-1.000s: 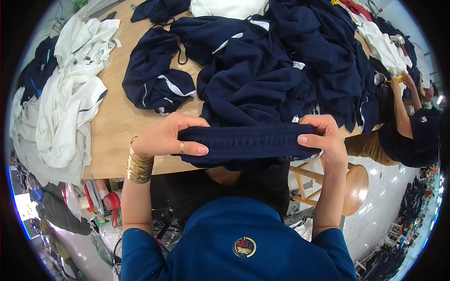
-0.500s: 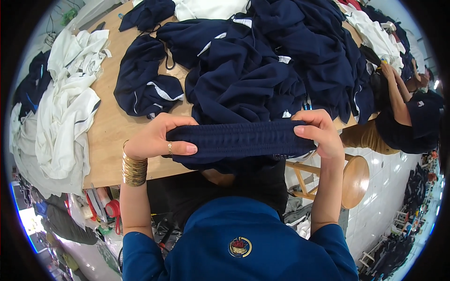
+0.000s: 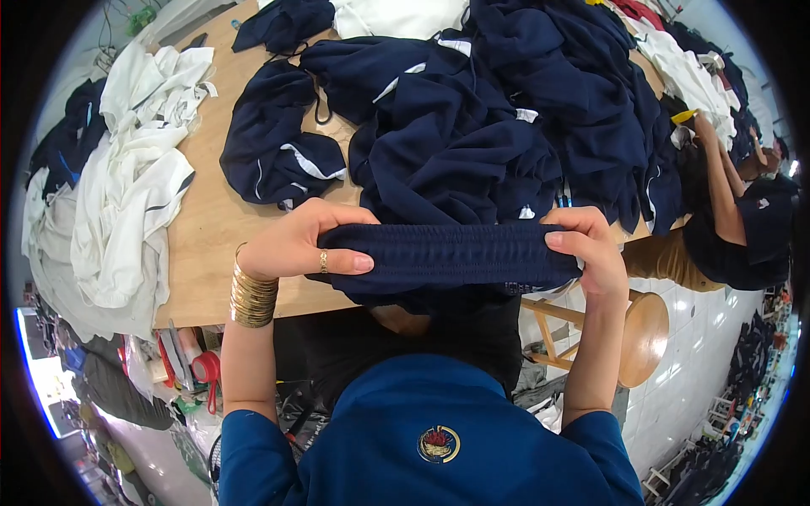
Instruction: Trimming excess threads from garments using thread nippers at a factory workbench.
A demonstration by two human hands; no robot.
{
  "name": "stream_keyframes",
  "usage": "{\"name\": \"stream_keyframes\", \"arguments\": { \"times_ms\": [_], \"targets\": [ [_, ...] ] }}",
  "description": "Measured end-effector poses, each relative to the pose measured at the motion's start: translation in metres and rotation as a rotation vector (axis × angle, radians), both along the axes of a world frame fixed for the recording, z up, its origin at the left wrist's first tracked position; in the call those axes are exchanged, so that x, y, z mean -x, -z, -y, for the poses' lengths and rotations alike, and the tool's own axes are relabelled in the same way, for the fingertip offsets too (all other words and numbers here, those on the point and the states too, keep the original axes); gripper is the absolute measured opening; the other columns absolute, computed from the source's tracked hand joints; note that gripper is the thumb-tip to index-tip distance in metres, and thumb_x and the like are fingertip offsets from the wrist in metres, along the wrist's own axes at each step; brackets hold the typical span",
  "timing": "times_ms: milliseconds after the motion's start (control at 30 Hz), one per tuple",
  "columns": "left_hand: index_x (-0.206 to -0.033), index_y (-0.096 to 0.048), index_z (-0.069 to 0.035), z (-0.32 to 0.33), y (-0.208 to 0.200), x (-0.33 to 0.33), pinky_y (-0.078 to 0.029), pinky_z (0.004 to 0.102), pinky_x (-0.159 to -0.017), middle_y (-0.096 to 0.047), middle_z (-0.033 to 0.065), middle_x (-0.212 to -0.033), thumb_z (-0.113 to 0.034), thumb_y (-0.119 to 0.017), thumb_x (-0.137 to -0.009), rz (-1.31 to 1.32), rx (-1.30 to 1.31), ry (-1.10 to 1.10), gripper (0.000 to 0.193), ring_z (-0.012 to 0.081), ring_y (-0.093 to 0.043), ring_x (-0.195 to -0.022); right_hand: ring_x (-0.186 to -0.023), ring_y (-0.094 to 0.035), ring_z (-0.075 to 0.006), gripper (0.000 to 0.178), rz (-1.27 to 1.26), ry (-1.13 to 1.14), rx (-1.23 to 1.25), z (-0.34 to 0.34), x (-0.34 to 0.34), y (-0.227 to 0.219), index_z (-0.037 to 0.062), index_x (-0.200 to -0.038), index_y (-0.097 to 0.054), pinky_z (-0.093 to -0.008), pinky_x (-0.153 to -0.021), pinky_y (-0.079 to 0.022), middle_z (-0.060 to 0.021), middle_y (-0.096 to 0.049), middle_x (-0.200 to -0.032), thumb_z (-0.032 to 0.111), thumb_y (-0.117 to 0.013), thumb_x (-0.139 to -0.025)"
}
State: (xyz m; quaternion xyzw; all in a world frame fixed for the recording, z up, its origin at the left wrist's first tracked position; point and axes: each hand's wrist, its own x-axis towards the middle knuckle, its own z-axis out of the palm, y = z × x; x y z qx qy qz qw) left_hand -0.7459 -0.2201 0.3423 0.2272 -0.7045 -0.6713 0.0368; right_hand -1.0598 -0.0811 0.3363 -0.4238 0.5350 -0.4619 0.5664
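Observation:
Between my two hands a navy elastic waistband (image 3: 456,250) of a garment is stretched out flat, over the table's near edge. My left hand (image 3: 325,244) pinches its left end, thumb in front and fingers behind. The other end is gripped the same way by my right hand (image 3: 584,246). The rest of that garment hangs below the band, mostly hidden. Just beyond lies a heap of navy garments (image 3: 456,148) with white trim, and a smaller navy piece (image 3: 274,135) sits to its left.
White garments (image 3: 135,185) drape over the left side of the wooden table (image 3: 202,244). A round wooden stool (image 3: 645,337) stands at the lower right. On the right, another person's arm (image 3: 721,181) reaches toward dark cloth. Beneath the left table edge hangs a red object (image 3: 205,367).
The view has shifted slightly, so most things sit a little further right. Both hands keep their hold on the stretched waistband. At the right, the other person's hand has moved a little.

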Motion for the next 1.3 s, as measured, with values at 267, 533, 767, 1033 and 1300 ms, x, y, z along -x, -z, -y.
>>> {"name": "stream_keyframes", "arguments": {
  "times_ms": [267, 533, 767, 1033, 1300],
  "targets": [
    [-0.104, -0.06, 0.0, -0.019, 0.005, 0.066, -0.046, 0.0272, -0.071, -0.062, 0.0075, -0.083, -0.029, -0.075, -0.076, -0.229, 0.55, -0.06, 0.043, 0.0146, -0.056, -0.074, -0.07, -0.05, -0.0023, 0.015, -0.159, -0.197, 0.122, 0.038, -0.059, -0.008, -0.0024, -0.087, -0.062, -0.0184, -0.061, -0.039, 0.0018, -0.059, -0.077, 0.009, -0.07, -0.08],
    [-0.083, -0.063, -0.003, 0.001, 0.0, 0.016, -0.04, 0.0152, -0.066, -0.059, -0.0046, -0.075, -0.01, -0.067, -0.083, -0.181, 0.015, -0.474, 0.008, 0.0014, -0.052, -0.07, -0.067, -0.05, -0.0024, 0.019, -0.298, -0.343, 0.003, 0.025, -0.024, -0.004, -0.0001, -0.083, -0.064, -0.0161, -0.06, -0.04, 0.0031, -0.058, -0.072, 0.01, -0.077, -0.073],
    [-0.083, -0.063, -0.003, -0.004, 0.002, 0.001, -0.039, 0.015, -0.066, -0.059, -0.0043, -0.074, -0.01, -0.067, -0.082, -0.224, -0.025, -0.521, 0.008, 0.0021, -0.052, -0.07, -0.059, -0.048, -0.0028, 0.019, -0.288, -0.3, 0.001, 0.017, -0.011, -0.005, 0.0004, -0.082, -0.066, -0.0182, -0.053, -0.037, 0.0015, -0.06, -0.067, 0.014, -0.077, -0.074],
    [-0.082, -0.062, -0.002, -0.006, 0.003, -0.005, -0.038, 0.0156, -0.064, -0.058, -0.0046, -0.073, -0.01, -0.068, -0.082, -0.22, -0.028, -0.493, 0.009, 0.0015, -0.05, -0.068, -0.059, -0.049, -0.0019, 0.019, -0.188, -0.331, 0.05, 0.014, -0.008, -0.009, 0.0008, -0.083, -0.067, -0.0164, -0.054, -0.038, 0.0023, -0.061, -0.068, 0.013, -0.077, -0.074],
    [-0.077, -0.057, -0.003, -0.015, -0.001, -0.001, -0.037, 0.0162, -0.059, -0.055, -0.0041, -0.069, -0.011, -0.067, -0.08, -0.17, 0.079, -0.543, 0.013, 0.0015, -0.048, -0.063, -0.064, -0.052, -0.0023, 0.02, -0.132, -0.299, 0.035, 0.009, -0.009, -0.014, 0.0004, -0.085, -0.066, -0.016, -0.057, -0.04, 0.0017, -0.062, -0.072, 0.009, -0.078, -0.072]
  ]
}}
